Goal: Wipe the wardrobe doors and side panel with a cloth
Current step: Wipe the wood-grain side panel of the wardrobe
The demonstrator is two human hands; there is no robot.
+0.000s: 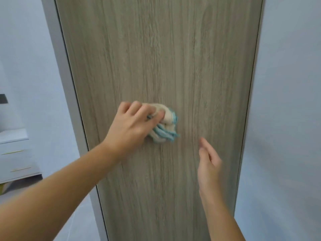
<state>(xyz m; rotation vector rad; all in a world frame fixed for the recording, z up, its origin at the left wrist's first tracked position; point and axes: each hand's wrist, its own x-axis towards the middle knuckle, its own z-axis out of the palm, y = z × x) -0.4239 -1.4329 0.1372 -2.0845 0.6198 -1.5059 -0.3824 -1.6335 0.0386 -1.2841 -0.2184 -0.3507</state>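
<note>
A tall wood-grain wardrobe panel (165, 58) fills the middle of the head view, running from top to bottom. My left hand (133, 124) grips a bunched cream and teal cloth (165, 126) and presses it against the panel at about mid-height. My right hand (208, 159) hovers lower and to the right, fingers straight and relaxed, holding nothing. It lies close to the panel surface; contact cannot be told because of blur.
A grey frame edge (67, 80) runs down the panel's left side. A pale wall (286, 101) borders the right. At the far left stands a white drawer unit (15, 157) with gold handles, on a light floor.
</note>
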